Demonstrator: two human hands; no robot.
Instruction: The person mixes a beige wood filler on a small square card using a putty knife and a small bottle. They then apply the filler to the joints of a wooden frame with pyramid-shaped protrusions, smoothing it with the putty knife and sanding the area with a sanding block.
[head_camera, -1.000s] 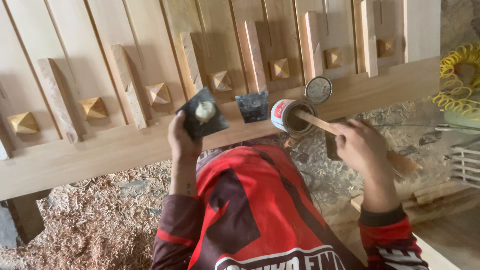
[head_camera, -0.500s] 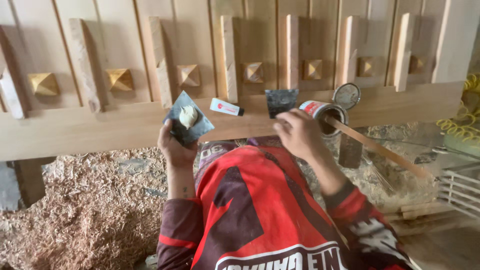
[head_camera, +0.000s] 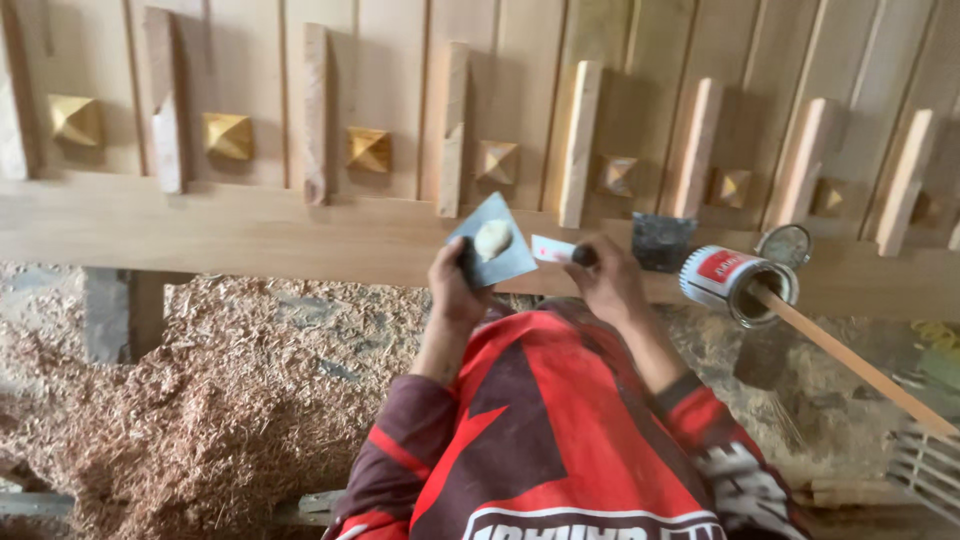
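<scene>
The left hand is clamped around the handle of a flat metal scraper, whose blade juts up past the fingers with a pale lump of putty sitting on its face. Just right of those fingers, the right hand closes its fingers on a small white tube, its free end pointing toward the scraper's edge. Both hands hover over the long wooden rail of a slatted panel. Beyond the right hand's knuckles lies a second dark scraper, then an open can with a wooden stick leaning out of it and a round lid just behind it.
</scene>
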